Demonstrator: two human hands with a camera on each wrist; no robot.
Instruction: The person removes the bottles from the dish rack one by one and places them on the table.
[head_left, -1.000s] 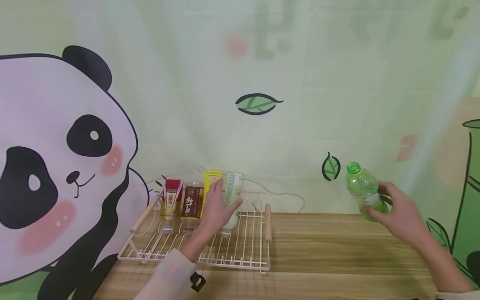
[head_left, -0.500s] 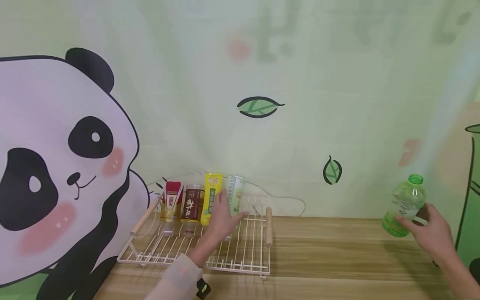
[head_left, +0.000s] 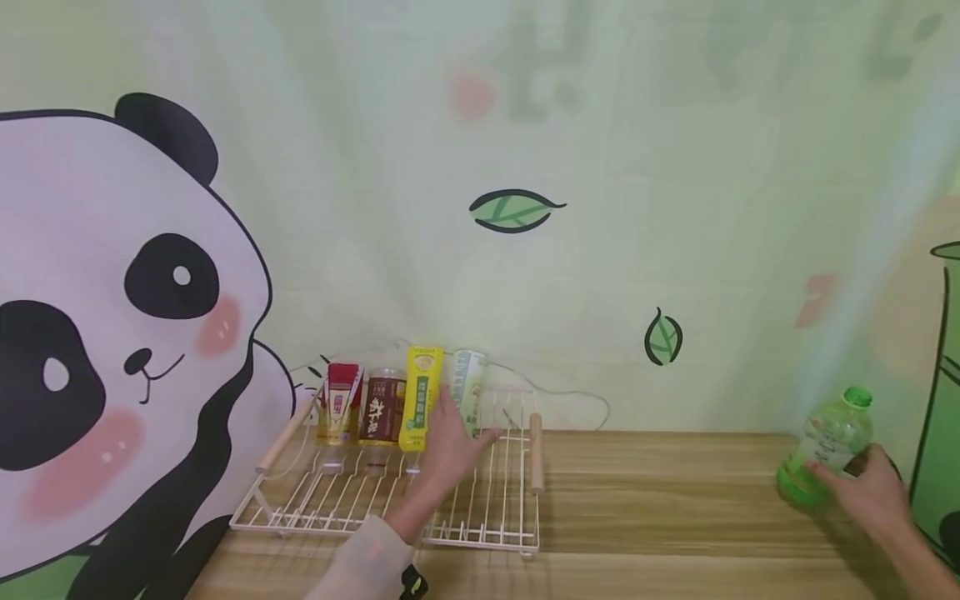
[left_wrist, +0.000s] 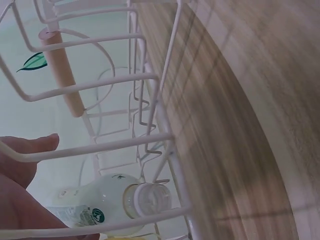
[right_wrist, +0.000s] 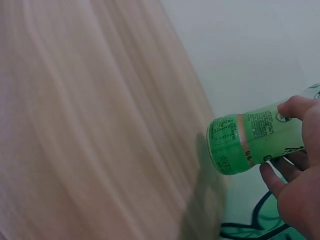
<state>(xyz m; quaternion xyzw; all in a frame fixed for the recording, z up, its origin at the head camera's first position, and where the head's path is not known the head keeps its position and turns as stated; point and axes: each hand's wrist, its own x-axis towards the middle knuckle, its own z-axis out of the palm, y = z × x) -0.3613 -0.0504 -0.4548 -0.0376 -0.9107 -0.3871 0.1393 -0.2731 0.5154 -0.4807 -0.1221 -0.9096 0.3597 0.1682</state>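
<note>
My right hand (head_left: 873, 492) grips a green plastic bottle (head_left: 828, 446) round its side, thumb in front. The bottle leans to the right with its neck up, at the right end of the wooden table. In the right wrist view its printed green base (right_wrist: 229, 145) faces the table. My left hand (head_left: 450, 446) is over the white wire rack (head_left: 487, 537), fingers straight and thumb spread. It overlaps a yellow package (head_left: 422, 392) and a white bottle (head_left: 470, 379), whose cap (left_wrist: 152, 199) points down into the rack. The left fingertips lie close beside this bottle.
A brown-labelled bottle (head_left: 382, 408) and a red and gold package (head_left: 342, 408) also stand in the rack. Wooden handles (head_left: 536, 454) flank it. Bare wooden table (head_left: 660, 492) lies between rack and green bottle; a panda-printed curtain (head_left: 570, 275) hangs behind.
My right hand has carried the green bottle right and down towards the table, and its lean has swung from left to right. My left hand has shifted slightly right and down at the rack.
</note>
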